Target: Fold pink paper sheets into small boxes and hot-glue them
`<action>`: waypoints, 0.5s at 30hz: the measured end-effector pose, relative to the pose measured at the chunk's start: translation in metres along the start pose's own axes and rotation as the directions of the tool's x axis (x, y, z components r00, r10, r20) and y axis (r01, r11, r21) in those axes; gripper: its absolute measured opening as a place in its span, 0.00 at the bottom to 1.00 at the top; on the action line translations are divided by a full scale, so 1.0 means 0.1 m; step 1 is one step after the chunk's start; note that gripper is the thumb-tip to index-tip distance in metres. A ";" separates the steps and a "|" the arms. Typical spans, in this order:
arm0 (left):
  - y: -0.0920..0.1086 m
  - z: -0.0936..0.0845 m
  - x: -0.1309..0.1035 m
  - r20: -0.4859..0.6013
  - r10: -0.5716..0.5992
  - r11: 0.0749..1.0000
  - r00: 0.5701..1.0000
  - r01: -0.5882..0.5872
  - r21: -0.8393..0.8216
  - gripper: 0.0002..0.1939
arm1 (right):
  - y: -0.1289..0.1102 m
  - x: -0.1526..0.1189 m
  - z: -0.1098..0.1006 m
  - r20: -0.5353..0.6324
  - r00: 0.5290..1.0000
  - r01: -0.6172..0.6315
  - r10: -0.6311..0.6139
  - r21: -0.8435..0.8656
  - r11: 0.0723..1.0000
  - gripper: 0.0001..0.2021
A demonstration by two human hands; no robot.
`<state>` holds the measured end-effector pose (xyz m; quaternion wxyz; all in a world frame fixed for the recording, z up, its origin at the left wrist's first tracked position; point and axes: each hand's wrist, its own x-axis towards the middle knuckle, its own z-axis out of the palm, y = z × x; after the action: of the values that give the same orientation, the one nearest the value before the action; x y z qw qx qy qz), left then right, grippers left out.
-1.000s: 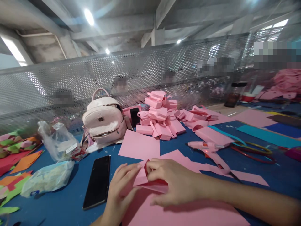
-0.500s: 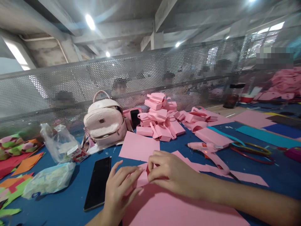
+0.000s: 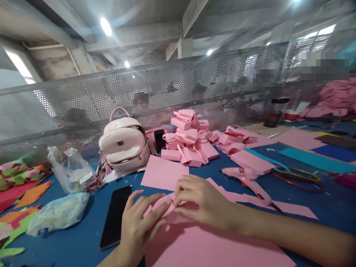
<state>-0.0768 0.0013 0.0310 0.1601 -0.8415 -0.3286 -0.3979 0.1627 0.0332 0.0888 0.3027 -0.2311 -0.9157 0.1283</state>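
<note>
My left hand (image 3: 143,218) rests on a small piece of folded pink paper (image 3: 158,203), its fingers over the top and its thumb on the near side. From the right, my right hand (image 3: 198,200) pinches the end of the same piece between bent fingers and thumb. Part of the piece is hidden under the fingers. Both hands are over a large pink sheet (image 3: 211,246), and another pink sheet (image 3: 167,172) lies just beyond them. A pink glue gun (image 3: 250,181) with a small orange light lies to the right of my right hand.
A black phone (image 3: 115,218) lies left of my left hand. Behind are a pale backpack (image 3: 122,144) and a pile of pink paper boxes (image 3: 190,137). Plastic bags (image 3: 59,213) and coloured scraps (image 3: 19,218) lie left. Rings (image 3: 299,180) lie right. A perforated metal screen (image 3: 167,85) stands behind.
My left fingers have spread and shifted slightly left, showing more of the pink piece. My right hand has moved slightly; the dark red spot by its fingertips no longer shows.
</note>
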 end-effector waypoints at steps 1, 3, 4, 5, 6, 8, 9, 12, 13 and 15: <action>0.00 -0.01 0.00 0.002 0.002 1.000 1.000 -0.002 -0.006 0.14 | 0.00 0.00 0.01 -0.011 1.000 0.004 -0.004 0.006 1.000 0.04; 0.01 -0.02 0.02 0.002 0.005 1.000 1.000 -0.004 -0.019 0.13 | 0.01 0.00 0.02 -0.035 0.999 0.017 -0.017 0.016 1.000 0.04; 0.02 -0.02 0.02 0.002 0.006 1.000 1.000 -0.005 -0.026 0.13 | 0.02 0.00 0.02 -0.051 0.998 0.025 -0.024 0.020 0.999 0.04; 0.02 -0.02 0.02 0.001 0.005 0.999 1.000 -0.004 -0.032 0.13 | 0.02 0.00 0.03 -0.067 0.997 0.031 -0.029 0.022 0.999 0.04; 0.03 -0.02 0.03 0.004 0.004 0.999 1.000 -0.003 -0.036 0.13 | 0.03 -0.01 0.04 -0.079 0.996 0.035 -0.033 0.021 0.999 0.04; 0.02 -0.02 0.03 0.009 0.004 0.999 1.000 -0.004 -0.040 0.14 | 0.03 -0.01 0.05 -0.085 0.996 0.040 -0.039 0.011 0.999 0.05; 0.02 -0.02 0.03 0.010 0.002 0.999 1.000 -0.002 -0.041 0.14 | 0.03 -0.02 0.06 -0.086 0.995 0.047 -0.046 0.006 0.999 0.07; 0.00 -0.02 0.03 0.010 0.017 0.999 1.000 -0.016 -0.042 0.15 | 0.03 -0.03 0.08 -0.086 0.996 0.041 -0.039 0.019 0.999 0.09; -0.01 -0.02 0.03 0.009 0.027 0.999 1.000 -0.026 -0.042 0.15 | 0.02 -0.03 0.08 -0.086 0.996 0.027 -0.024 0.029 0.999 0.09; -0.02 -0.03 0.02 0.016 0.036 0.999 0.999 -0.035 -0.038 0.15 | 0.01 -0.04 0.09 -0.089 0.996 -0.015 0.018 0.041 0.999 0.10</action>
<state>-0.0787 0.0017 0.0345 0.1486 -0.8533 -0.3075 -0.3941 0.1600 0.0310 0.0796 0.3468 -0.2379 -0.8966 0.1387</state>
